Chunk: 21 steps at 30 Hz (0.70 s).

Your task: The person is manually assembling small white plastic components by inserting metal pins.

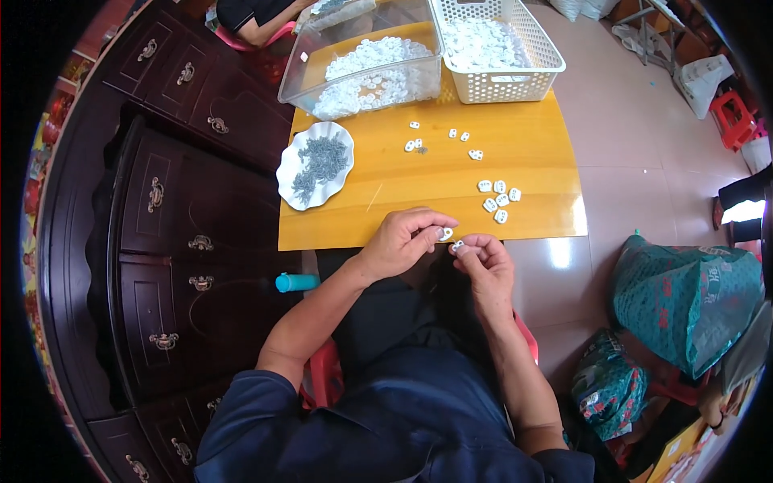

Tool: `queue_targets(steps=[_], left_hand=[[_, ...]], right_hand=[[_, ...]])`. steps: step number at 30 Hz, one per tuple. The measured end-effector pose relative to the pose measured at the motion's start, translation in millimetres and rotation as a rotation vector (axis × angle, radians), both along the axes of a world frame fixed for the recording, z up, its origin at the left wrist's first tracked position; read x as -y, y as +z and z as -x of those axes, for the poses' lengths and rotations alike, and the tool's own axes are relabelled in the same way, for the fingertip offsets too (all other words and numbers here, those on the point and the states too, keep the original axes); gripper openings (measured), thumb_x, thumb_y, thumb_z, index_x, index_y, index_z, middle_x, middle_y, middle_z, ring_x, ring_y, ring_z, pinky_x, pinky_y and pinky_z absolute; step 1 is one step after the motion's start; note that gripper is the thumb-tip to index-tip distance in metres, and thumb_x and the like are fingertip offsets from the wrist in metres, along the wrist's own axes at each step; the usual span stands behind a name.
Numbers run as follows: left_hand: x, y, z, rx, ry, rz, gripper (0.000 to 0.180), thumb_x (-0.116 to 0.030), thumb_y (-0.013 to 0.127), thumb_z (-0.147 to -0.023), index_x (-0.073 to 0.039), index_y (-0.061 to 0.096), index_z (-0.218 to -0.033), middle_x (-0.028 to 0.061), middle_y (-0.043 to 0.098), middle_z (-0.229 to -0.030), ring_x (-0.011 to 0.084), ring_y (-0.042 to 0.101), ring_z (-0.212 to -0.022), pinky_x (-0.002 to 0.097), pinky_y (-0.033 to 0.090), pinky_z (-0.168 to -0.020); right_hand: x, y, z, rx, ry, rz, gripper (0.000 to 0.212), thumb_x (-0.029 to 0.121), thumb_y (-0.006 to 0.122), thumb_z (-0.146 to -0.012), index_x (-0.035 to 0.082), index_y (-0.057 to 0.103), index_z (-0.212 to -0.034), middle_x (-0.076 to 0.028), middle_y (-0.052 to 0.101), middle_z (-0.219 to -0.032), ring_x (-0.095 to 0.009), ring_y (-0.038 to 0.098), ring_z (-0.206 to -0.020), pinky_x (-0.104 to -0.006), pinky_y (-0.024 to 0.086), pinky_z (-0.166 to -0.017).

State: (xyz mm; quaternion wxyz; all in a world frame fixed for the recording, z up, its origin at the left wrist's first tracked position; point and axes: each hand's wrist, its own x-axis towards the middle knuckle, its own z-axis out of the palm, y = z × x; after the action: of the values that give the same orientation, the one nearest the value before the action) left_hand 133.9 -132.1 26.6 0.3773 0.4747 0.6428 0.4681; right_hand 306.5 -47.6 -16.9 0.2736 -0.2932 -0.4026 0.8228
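Observation:
My left hand (400,241) pinches a small white plastic piece (446,233) between thumb and fingers, just over the table's near edge. Close beside it, my right hand (488,270) grips another small white piece (457,245) with dark holes. A narrow gap separates the two pieces. Ahead of my right hand lies a cluster of several white assembled-looking pieces (502,200). Farther off, smaller white pieces (410,146) are scattered on the tabletop (370,221). To the left stands a scalloped white dish (286,173) heaped with thin grey metal parts (322,161), perhaps screws or pins.
A clear plastic bin (294,84) and a white perforated basket (515,88), both filled with white pieces, stand at the table's far side. Dark wooden cabinets (185,193) line the left. Green bags (684,298) sit on the right. Another person's arm (266,28) shows at the far left.

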Motion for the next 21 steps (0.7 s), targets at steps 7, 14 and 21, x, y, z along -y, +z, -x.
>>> queue_targets(steps=[7,14,21], left_hand=[[0.6,-1.3,-5.6,0.050,0.044,0.013,0.022,-0.009,0.060,-0.100,0.001,0.067,-0.118,0.0014,0.068,-0.093,0.0054,0.059,-0.073,0.0209,0.051,-0.067],[0.4,-0.6,-7.7,-0.031,0.044,-0.005,0.022,-0.007,0.061,-0.098,0.002,0.067,-0.117,0.0016,0.068,-0.091,0.0054,0.059,-0.072,0.0212,0.051,-0.066],[-1.4,-1.4,-9.7,-0.085,0.041,-0.021,0.020,-0.006,0.061,-0.097,0.002,0.068,-0.114,0.0022,0.069,-0.089,0.0056,0.060,-0.071,0.0214,0.051,-0.066]], right_hand=[[2.0,-3.1,0.3,-0.008,0.005,-0.028,0.013,0.002,0.064,-0.095,0.000,0.062,-0.108,-0.007,0.071,-0.094,-0.010,0.067,-0.086,-0.0223,0.053,-0.076],[1.9,-2.6,0.2,-0.009,0.010,-0.037,0.013,0.002,0.064,-0.095,-0.001,0.062,-0.108,-0.007,0.071,-0.094,-0.009,0.065,-0.081,-0.0217,0.052,-0.075],[1.8,-3.1,-0.2,0.004,0.005,-0.045,0.012,0.001,0.064,-0.094,-0.001,0.062,-0.106,-0.007,0.071,-0.093,-0.008,0.064,-0.079,-0.0211,0.052,-0.074]])
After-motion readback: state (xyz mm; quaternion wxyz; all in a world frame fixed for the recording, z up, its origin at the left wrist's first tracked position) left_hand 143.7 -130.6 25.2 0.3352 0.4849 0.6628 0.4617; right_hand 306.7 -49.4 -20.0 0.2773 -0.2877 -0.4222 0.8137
